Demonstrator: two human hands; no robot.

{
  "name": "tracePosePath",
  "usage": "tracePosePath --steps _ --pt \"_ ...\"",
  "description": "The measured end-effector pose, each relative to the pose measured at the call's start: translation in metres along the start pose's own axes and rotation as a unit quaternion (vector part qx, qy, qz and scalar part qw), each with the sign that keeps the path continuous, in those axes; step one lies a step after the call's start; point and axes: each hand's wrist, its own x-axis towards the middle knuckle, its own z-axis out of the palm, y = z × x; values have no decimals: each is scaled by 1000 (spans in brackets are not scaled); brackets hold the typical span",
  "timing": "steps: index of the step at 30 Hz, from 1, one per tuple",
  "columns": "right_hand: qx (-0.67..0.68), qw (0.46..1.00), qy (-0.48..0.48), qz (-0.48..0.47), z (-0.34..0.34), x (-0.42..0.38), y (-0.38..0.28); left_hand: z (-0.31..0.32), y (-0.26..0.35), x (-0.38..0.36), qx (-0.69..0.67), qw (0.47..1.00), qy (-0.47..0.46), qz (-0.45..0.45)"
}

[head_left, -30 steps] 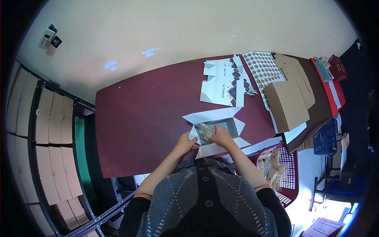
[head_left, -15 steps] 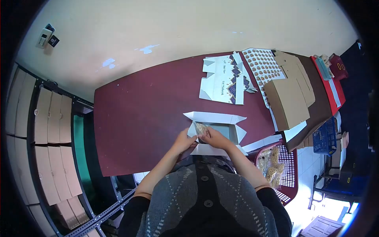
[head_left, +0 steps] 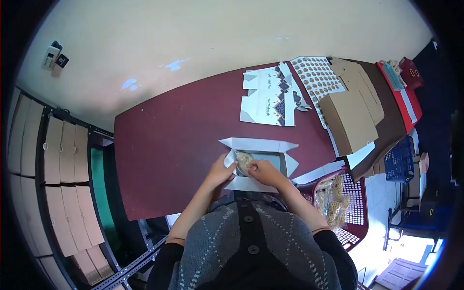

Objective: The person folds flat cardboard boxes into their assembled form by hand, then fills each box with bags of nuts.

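Observation:
A white cardboard box (head_left: 258,143) with its flaps spread stands at the near edge of the table, in front of my body. In its left end lies a small clear bag of pale, nut-like food (head_left: 243,158). My right hand (head_left: 263,171) reaches over the box, its fingers closed on the bag's right side. At the box's left end, my left hand (head_left: 221,172) grips the end wall and flap; some of its fingertips are hidden. The right part of the box's grey-white inside shows bare.
A maroon basket (head_left: 355,208) with several bags of food (head_left: 334,205) stands right of my right arm. Flat printed box sheets (head_left: 263,96), a sticker sheet (head_left: 316,79) and a brown carton (head_left: 350,123) lie on the maroon table (head_left: 169,145). Shelved boxes (head_left: 67,150) stand left.
The bag has gone from upright between both hands to lying lower in the box's left end. My left hand has shifted off it to the box's end wall.

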Motion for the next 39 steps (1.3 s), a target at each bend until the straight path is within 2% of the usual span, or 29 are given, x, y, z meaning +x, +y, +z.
tracePosePath --steps 1,2,3,5,6,7,9,11,13,18,20,22,27,29,31,33,35,37,39 --pt "8 999 30 -30 -2 -7 3 -3 4 -2 -17 1000 6 -16" --pt "16 996 61 -61 -4 -13 2 -10 14 -7 70 997 10 -28" --pt "19 996 68 -57 -6 -19 -1 -12 20 -12 75 997 3 -26" --pt "20 996 85 -4 -16 -33 -12 -10 33 -24 220 967 109 68" --pt "28 994 107 -18 -15 -36 -10 -5 43 -31 244 955 142 89" --pt "32 992 118 -9 -13 -40 -8 2 50 -37 249 955 129 95" --pt "-41 980 196 -4 -9 -49 -4 19 64 -43 257 910 184 270" --pt "-14 977 212 36 -4 -56 -2 35 73 -46 248 915 127 292" --pt "18 963 267 -41 -1 -67 -4 51 73 -38 269 873 89 397" --pt "15 929 371 -16 1 -115 4 99 73 -45 255 862 13 437" --pt "15 912 411 12 -2 -136 16 122 69 -46 255 835 -23 487" --pt "15 881 470 51 -5 -163 29 148 70 -57 252 827 -76 497" --pt "-8 832 540 127 -4 -224 100 222 54 -65 275 784 -220 511" --pt "5 807 546 225 -2 -253 134 257 44 -63 288 764 -248 521" --pt "31 788 562 251 2 -283 177 298 30 -59 273 774 -324 471" --pt "18 761 566 317 11 -315 227 345 13 -55 287 767 -340 462" --pt "83 753 542 363 24 -346 277 394 -16 -41 301 767 -377 424" --pt "136 723 540 408 56 -363 343 439 -41 -31 342 748 -395 410" --pt "196 691 519 464 85 -369 388 481 -75 -16 436 688 -442 376"
